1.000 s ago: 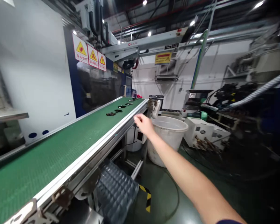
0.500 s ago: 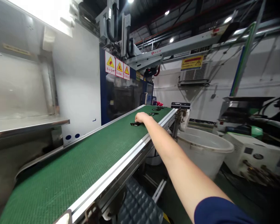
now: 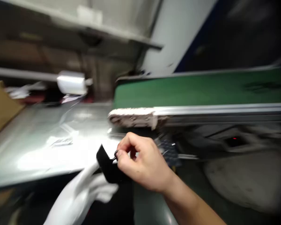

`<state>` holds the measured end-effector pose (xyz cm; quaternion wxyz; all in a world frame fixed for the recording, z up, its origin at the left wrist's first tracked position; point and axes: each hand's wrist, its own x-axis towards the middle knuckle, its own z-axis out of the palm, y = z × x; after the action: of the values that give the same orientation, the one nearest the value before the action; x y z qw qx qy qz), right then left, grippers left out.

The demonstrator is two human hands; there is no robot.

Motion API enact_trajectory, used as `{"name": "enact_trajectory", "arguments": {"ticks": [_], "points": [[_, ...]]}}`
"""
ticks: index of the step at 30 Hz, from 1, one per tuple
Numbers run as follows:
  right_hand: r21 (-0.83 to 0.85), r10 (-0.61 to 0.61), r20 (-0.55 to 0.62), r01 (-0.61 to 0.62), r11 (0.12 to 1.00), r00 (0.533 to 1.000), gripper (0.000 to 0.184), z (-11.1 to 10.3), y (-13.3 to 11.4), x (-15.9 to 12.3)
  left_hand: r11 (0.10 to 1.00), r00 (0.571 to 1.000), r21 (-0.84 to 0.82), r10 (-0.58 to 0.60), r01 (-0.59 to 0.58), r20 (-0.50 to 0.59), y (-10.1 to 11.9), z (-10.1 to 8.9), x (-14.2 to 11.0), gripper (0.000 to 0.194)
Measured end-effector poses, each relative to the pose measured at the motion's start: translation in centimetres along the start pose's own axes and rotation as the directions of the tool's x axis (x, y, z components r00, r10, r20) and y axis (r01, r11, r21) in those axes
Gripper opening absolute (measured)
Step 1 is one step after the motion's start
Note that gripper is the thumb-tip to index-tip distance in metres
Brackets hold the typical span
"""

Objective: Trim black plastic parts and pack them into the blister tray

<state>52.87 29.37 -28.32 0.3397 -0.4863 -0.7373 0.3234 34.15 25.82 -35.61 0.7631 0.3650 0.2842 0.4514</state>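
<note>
A small black plastic piece [image 3: 109, 167] with a flat panel and a thin stem is pinched by my right hand [image 3: 141, 161], thumb against fingers at the stem. My left hand [image 3: 86, 190], in a white glove, is just below and to the left of the piece. Its thumb and fingers are apart, with the flat panel close in front of them. Blur hides whether the glove touches it.
The green conveyor belt [image 3: 189, 90] runs off to the right, with blurred dark pieces at its far end. At left stands a metal table [image 3: 4, 156] with a roll of clear film [image 3: 71, 82], crumpled plastic [image 3: 62, 139] and a cardboard box [image 3: 1, 107].
The view has swung left and down from the belt to the table. My right hand has come back from the belt with a black plastic piece. My gloved left hand has come into view.
</note>
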Motion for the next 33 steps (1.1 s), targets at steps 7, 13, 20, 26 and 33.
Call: {"name": "enact_trajectory", "arguments": {"ticks": [7,13,20,26,33], "points": [[0.196,0.188,0.211,-0.230,0.953,0.959,0.013,15.0,0.4,-3.3,0.950,0.982,-0.282,0.088,-0.134,-0.168,-4.1,-8.8,-10.7,0.054],[0.385,0.179,0.373,-0.327,0.863,0.911,0.014,20.0,-0.1,-4.5,0.888,0.979,-0.423,0.121,-0.180,-0.164,-5.0,-11.5,-14.4,0.050],[0.618,0.200,0.510,-0.518,0.592,0.836,0.017,24.6,0.6,-6.4,0.876,0.983,-0.450,0.130,-0.174,-0.127,-5.9,-14.4,-17.0,0.046],[0.633,0.193,0.540,-0.546,0.549,0.819,0.019,24.8,1.2,-7.1,0.864,0.992,-0.487,0.112,-0.125,-0.055,-6.6,-15.0,-17.2,0.046],[0.657,0.179,0.509,-0.515,0.551,0.842,0.023,24.4,2.0,-7.7,0.869,0.992,-0.480,0.121,-0.119,-0.028,-7.2,-14.7,-16.5,0.048]]}}
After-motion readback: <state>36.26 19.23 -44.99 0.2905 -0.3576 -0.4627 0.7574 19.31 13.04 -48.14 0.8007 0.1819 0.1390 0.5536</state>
